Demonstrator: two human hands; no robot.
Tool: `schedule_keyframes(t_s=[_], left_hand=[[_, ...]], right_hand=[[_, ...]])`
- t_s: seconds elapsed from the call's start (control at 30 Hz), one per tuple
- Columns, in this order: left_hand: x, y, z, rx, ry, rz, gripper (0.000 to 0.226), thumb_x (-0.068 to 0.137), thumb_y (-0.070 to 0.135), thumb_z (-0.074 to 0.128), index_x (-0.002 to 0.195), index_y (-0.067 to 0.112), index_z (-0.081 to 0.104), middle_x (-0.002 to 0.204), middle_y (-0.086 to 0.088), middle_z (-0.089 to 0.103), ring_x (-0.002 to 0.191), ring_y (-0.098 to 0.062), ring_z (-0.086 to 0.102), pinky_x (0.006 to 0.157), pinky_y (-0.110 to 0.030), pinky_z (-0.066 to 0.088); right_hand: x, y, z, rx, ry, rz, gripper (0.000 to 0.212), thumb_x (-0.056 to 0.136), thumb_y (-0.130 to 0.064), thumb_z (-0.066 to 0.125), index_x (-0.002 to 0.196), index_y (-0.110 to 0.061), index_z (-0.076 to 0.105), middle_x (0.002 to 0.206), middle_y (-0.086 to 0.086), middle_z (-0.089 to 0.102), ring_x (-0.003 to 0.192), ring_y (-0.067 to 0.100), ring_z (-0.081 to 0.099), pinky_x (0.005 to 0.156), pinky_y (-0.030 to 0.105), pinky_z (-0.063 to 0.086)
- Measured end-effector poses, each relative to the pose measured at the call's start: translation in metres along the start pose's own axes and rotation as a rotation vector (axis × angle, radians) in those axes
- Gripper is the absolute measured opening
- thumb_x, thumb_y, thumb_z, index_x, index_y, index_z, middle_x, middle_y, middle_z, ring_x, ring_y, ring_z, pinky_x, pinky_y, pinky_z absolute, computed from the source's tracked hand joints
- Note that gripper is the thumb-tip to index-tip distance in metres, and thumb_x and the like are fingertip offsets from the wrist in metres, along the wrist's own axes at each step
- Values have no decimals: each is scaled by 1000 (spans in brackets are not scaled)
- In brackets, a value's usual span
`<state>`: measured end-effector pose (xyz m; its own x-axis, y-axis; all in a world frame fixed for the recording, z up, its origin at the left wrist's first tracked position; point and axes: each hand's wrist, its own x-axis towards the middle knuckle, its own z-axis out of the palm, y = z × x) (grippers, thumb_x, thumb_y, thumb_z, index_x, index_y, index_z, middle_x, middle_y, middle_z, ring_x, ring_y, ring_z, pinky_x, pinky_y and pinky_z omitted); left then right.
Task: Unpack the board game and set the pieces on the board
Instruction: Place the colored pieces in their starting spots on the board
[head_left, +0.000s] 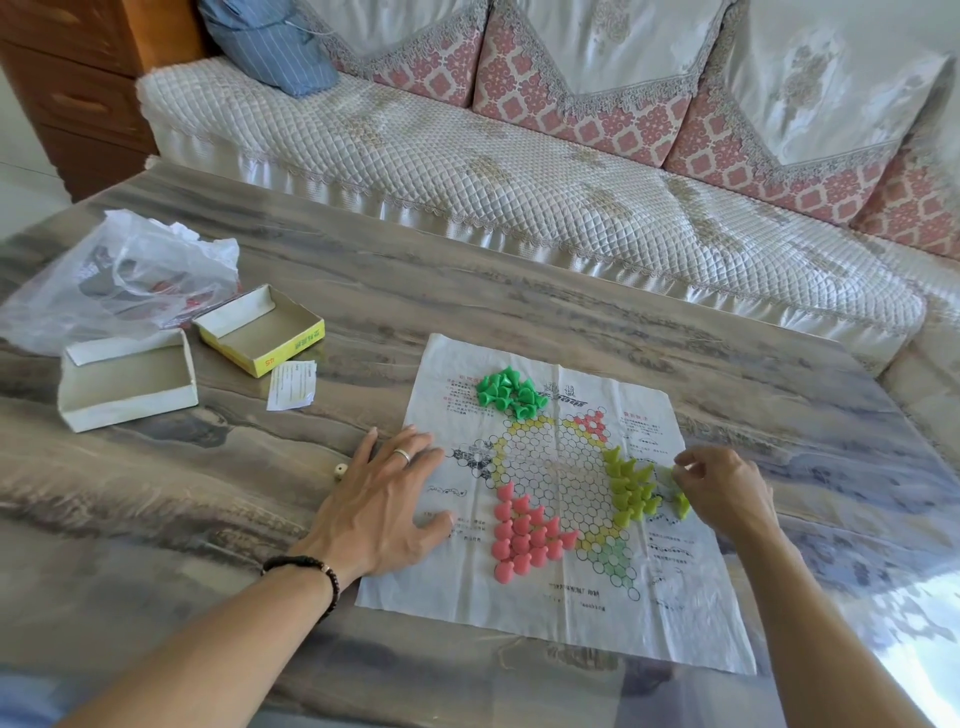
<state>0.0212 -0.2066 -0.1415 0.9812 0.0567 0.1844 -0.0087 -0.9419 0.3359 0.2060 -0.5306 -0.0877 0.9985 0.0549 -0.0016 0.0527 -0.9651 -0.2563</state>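
So the table (519, 291) is a grey streaky marble-look top with a quilted sofa (467, 171) running along the far side and a blue striped cushion (270, 41) up in the far left corner. Over on the left there's a crumpled clear plastic bag (119, 280), and just near of it two open box halves: the yellow-sided tray (260, 330) and a plain white tray (127, 379), both looking empty, with a small folded leaflet (292, 384) beside the yellow one. One little die (340, 470) sits on the bare table just left of the left hand (384, 504). Nothing really blocks the board (550, 519), which is a thin creased paper sheet lying flat in the middle-right, printed with a hexagon of small circles, coloured corners and blocks of text. Three clumps of cone-shaped pieces on it: dark green pieces (511, 392) heaped at the far edge, roughly ten, mostly tipped over; pink pieces (524, 532) packed on the near left corner, around a dozen or so; lime pieces (631, 486) on the right side, about ten, hard to count exactly. Left hand is flat with fingers spread, pressing down the sheet's left edge, ring on one finger and a bead bracelet (311, 566) at the wrist. Right hand (727, 491) is at the right side of the lime bunch, fingertips pinching together on a pale lime piece (666, 475), with another lime one just near of it.
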Motion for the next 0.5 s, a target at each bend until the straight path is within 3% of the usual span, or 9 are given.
schedule_keyframes(t_s=[0.13,0.27,0.37,0.5], left_hand=[[0,0,0,5,0,4,74,83,61,44,143,20,37,153,4,28,145,-11,14,119,-40,-1],[0,0,0,6,-9,-1,74,83,62,43,144,21,35,153,5,27,145,-10,13,120,-41,0],[0,0,0,12,-13,0,75,82,63,42,144,21,35,154,5,27,145,-11,14,120,-41,2],[0,0,0,-6,8,5,75,81,62,45,142,19,41,152,2,32,144,-13,19,119,-42,4]], right_hand=[[2,-3,9,3,-15,11,17,83,-21,57,90,-31,69,96,2,72,91,29,60,87,46,48],[-1,-4,5,109,59,-21,18,90,-20,52,98,-26,67,98,-1,71,96,29,61,92,46,45],[-3,-3,-4,177,31,-113,15,90,-20,57,101,-23,65,94,2,71,90,27,63,83,42,50],[-6,-3,-13,148,21,-130,21,81,-22,70,98,-18,58,81,-3,65,82,23,60,72,34,46]])
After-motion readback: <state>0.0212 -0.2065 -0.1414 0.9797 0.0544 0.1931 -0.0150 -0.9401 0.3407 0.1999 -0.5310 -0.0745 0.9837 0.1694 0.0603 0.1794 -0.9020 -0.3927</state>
